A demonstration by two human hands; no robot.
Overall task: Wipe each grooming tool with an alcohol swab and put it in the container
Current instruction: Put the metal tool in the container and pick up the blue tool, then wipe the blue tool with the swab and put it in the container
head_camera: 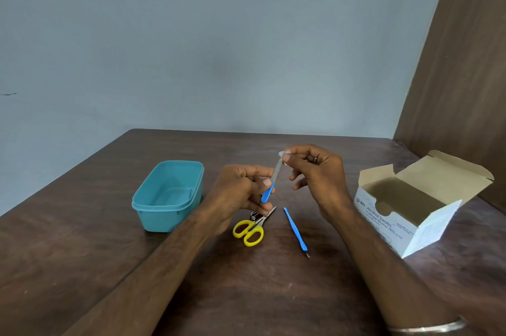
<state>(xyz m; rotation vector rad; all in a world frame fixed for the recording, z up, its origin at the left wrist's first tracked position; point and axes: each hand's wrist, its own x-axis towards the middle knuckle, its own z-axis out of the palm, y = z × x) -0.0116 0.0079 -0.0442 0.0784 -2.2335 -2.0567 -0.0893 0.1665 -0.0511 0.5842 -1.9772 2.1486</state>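
My left hand pinches a nail file with a blue handle, holding it tilted above the table. At the file's upper tip my right hand pinches a small white alcohol swab around the metal blade. The teal container stands on the table to the left of my hands, with no tools visible inside. Below my hands lie yellow-handled scissors, a metal nail clipper partly hidden by my left hand, and a thin blue-handled cuticle tool.
An open white box of alcohol swabs sits at the right with its flap raised. The dark wooden table meets a grey wall behind and a brown panel at the far right.
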